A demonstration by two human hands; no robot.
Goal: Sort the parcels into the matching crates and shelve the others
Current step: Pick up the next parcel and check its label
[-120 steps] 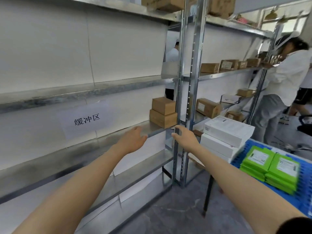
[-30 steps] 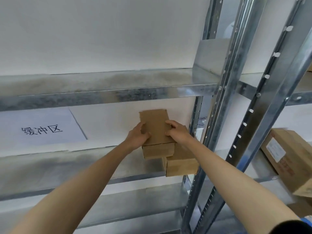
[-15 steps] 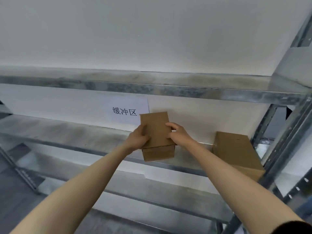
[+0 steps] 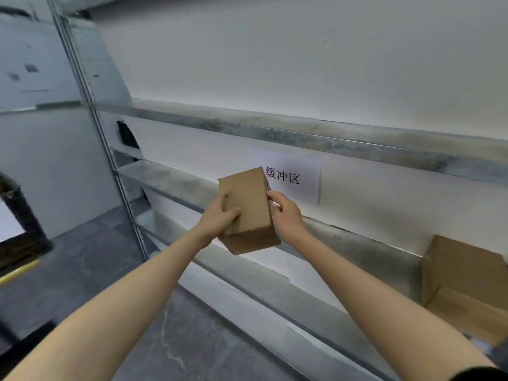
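I hold a small brown cardboard parcel [image 4: 248, 207] in both hands in front of a metal shelf [image 4: 343, 243]. My left hand [image 4: 218, 218] grips its left side with the thumb on top. On the right side my right hand [image 4: 286, 214] grips it, fingers curled over the top edge. The parcel is tilted, and its near end hangs out past the shelf's front edge. A second brown parcel [image 4: 464, 281] rests on the same shelf at the far right, apart from my hands.
A white paper sign [image 4: 299, 180] with black characters is stuck on the wall behind the parcel. Another shelf level [image 4: 302, 133] runs above, and one more [image 4: 275, 295] below. A steel upright [image 4: 90, 111] stands at the left. Grey floor [image 4: 90, 270] lies below left.
I lifted the top parcel off the stack and carried it left along the shelf, past the sign. The other parcel stays at the right. My view has swung left.
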